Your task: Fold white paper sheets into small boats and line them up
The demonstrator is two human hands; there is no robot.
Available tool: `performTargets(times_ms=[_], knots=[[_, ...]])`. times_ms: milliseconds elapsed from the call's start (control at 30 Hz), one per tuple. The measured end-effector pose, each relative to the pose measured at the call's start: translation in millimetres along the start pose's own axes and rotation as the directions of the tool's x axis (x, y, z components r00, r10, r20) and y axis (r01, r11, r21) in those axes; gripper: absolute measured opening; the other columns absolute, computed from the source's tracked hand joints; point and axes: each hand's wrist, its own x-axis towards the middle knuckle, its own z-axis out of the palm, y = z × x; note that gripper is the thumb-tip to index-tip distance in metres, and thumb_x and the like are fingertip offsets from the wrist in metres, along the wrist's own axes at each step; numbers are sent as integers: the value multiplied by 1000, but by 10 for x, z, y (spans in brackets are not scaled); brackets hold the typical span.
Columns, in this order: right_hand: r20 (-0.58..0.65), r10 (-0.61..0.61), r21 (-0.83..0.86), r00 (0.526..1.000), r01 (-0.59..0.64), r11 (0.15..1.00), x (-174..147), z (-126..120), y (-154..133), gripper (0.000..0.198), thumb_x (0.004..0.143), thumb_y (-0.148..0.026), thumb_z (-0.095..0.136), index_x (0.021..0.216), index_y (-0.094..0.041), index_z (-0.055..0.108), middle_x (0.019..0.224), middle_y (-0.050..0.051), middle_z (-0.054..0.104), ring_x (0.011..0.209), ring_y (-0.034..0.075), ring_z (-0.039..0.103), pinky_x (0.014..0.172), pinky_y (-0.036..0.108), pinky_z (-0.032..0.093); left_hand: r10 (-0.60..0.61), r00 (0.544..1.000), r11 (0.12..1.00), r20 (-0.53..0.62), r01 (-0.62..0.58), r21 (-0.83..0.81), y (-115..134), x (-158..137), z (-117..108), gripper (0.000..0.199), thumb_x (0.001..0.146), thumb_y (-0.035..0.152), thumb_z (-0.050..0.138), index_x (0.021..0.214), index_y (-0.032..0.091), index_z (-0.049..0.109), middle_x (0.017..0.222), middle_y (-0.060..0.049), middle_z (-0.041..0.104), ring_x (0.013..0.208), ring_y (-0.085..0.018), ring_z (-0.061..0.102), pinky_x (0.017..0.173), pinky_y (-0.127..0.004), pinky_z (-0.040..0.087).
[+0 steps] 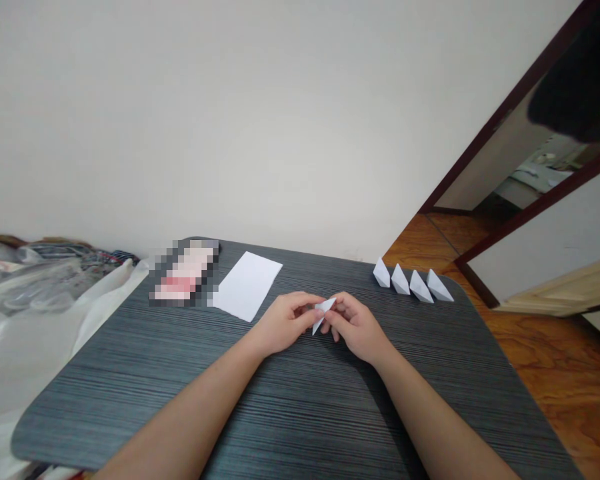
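Between my two hands is a small folded white paper piece (324, 312), pointed at its ends. My left hand (286, 321) pinches its left side with thumb and fingers. From the other side my right hand (355, 327) grips it, the thumb across the near face and the fingers behind, partly hidden. Both hands are just above the dark table (280, 413). A stack or sheet of plain white paper (250, 285) lies flat to the left of my left hand. Several folded white paper boats (400, 280) stand in a row beyond my right hand.
A pixelated pink-and-white rectangular item (185, 273) lies at the table's far left. Plastic-wrapped bundles (45, 287) sit beside the left edge. A pale wall (260, 133) borders the far edge; wooden floor (555, 360) and a doorway (510, 147) are at right.
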Motion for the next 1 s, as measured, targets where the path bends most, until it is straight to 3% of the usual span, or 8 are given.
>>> performTargets(times_ms=[133, 300, 533, 667, 800, 1000], knots=[[6, 4, -12, 1000, -4, 1000, 7, -3, -16, 14, 84, -32, 53, 87, -18, 50, 66, -1, 57, 51, 9, 52, 41, 18, 37, -15, 1000, 998, 26, 13, 53, -5, -7, 8, 25, 74, 29, 64, 95, 16, 65, 73, -2, 64, 62, -12, 54, 57, -22, 41], [-21, -12, -36, 1000, 11, 999, 1, 9, 10, 16, 85, -33, 52, 93, -19, 48, 68, -1, 58, 54, 11, 56, 40, 18, 37, -37, 999, 999, -11, 36, -10, -45, 2, 16, 24, 78, 32, 60, 96, 15, 62, 76, -3, 64, 62, -11, 54, 57, -22, 41], [-23, -166, -325, 986, 150, 934, -45, -22, -53, 31, 90, -25, 43, 120, -21, 47, 71, 1, 62, 58, 13, 58, 57, 25, 46, -78, 997, 956, -9, 73, -283, -98, 38, 13, 34, 82, 30, 55, 112, 15, 52, 93, -7, 64, 61, -10, 56, 59, -25, 47], [0, -283, -443, 959, 254, 860, -49, -68, -77, 30, 91, -23, 40, 115, -24, 59, 74, 3, 61, 67, 15, 58, 68, 30, 47, -95, 995, 894, 17, 93, -438, -79, 41, 14, 41, 82, 24, 55, 121, 17, 45, 101, -9, 63, 71, -12, 61, 70, -29, 50], [14, -342, -453, 939, 311, 836, -45, -82, -97, 29, 90, -21, 43, 111, -25, 63, 89, 6, 62, 81, 18, 58, 76, 34, 47, -106, 994, 823, 32, 106, -558, -68, 38, 14, 45, 79, 20, 58, 122, 17, 44, 102, -9, 63, 78, -14, 63, 79, -34, 50], [23, -346, -461, 938, 317, 829, -37, -68, -82, 21, 87, -23, 51, 101, -25, 67, 92, 6, 62, 85, 19, 58, 77, 32, 46, -173, 982, 879, 82, 191, -437, -135, 48, 26, 33, 76, 29, 64, 104, 13, 56, 82, -6, 65, 74, -14, 63, 75, -32, 51]])
